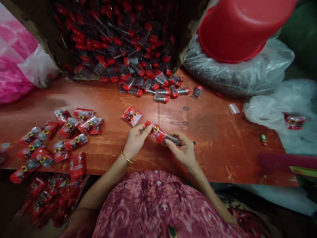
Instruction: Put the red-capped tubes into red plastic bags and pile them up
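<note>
My left hand [136,138], with a gold bangle at the wrist, pinches one end of a red printed packet [158,133]. My right hand [183,150] has its fingers closed around a transparent tube [172,139] of dark contents at the packet's other end. Tube and packet meet between the hands; how far one sits inside the other I cannot tell. Just beyond my left hand lies a small stack of flat red printed packets [132,115]. To the left, several filled red packets [68,127] are spread on the wooden table [109,99].
A large box at the back spills red-capped tubes [160,81] onto the table. A red bucket [245,29] rests on a plastic bag [235,77] at back right. Pink bags [17,66] stand at left. More filled packets [54,198] lie below the table's front left edge.
</note>
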Available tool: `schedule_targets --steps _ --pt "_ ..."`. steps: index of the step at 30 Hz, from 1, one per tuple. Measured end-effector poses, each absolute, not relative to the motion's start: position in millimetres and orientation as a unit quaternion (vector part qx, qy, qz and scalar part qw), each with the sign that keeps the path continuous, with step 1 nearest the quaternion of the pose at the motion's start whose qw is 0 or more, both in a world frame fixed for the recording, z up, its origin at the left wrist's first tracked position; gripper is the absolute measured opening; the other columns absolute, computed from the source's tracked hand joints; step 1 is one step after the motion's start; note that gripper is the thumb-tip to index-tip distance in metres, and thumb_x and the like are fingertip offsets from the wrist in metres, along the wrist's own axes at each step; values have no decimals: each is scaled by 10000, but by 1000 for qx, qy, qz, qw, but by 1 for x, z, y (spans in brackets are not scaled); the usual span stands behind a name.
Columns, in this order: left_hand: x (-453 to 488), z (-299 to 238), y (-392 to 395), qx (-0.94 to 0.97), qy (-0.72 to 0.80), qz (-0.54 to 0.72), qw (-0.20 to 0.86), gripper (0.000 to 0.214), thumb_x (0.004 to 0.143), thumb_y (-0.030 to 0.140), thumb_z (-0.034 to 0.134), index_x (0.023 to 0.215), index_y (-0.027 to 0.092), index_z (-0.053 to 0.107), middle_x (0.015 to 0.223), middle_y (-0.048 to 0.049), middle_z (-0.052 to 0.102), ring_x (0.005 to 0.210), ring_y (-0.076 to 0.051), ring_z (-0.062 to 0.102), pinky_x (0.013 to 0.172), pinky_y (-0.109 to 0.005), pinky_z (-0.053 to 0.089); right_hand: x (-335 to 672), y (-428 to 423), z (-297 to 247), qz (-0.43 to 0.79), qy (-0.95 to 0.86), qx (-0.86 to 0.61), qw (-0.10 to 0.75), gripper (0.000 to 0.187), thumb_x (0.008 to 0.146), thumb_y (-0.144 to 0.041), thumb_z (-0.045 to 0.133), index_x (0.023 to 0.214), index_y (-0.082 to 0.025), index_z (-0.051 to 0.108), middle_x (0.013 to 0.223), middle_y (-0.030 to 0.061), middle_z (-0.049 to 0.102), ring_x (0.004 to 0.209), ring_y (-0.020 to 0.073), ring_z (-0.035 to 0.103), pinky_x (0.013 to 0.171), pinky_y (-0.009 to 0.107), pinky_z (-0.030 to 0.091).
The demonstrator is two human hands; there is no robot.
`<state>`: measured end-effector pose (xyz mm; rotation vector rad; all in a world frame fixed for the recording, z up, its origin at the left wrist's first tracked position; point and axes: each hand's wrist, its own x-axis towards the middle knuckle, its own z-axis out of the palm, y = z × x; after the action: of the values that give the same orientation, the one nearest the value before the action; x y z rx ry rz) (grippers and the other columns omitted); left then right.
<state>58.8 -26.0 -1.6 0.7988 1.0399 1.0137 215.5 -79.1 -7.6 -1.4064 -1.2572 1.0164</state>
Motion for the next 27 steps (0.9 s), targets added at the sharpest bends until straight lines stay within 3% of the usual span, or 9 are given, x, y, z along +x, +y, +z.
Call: schedule_targets --steps 6,13,20,27 --pt "67 -4 -29 308 459 482 680 298 615 367 747 791 137 673 775 -19 707 688 -115 616 720 -247 470 204 -77 -12 467 -440 -572 511 171 768 -337 606 858 -197 565 586 -54 532 417 66 428 408 193 359" --pt "76 -7 -35 286 445 475 703 295 544 250 795 782 142 658 801 -26 718 745 -135 644 752 -252 478 190 -70 -17 434 -429 -570 551 183 793 -333 585 913 -204 536 619 -60 515 430 56 415 416 187 360" --pt "75 -5 -31 229 407 495 732 263 571 266 790 776 144 680 770 -5 708 693 -92 618 709 -204 466 182 -64 -18 448 -421 -557 559 205 781 -345 596 918 -209 526 668 -50 538 448 58 436 427 191 378" --pt "70 -3 -23 187 402 513 735 290 494 208 814 740 149 671 732 17 687 650 -78 595 659 -186 449 187 -66 -15 511 -431 -549 501 222 812 -396 539 870 -182 546 597 -48 548 408 64 476 436 202 388"
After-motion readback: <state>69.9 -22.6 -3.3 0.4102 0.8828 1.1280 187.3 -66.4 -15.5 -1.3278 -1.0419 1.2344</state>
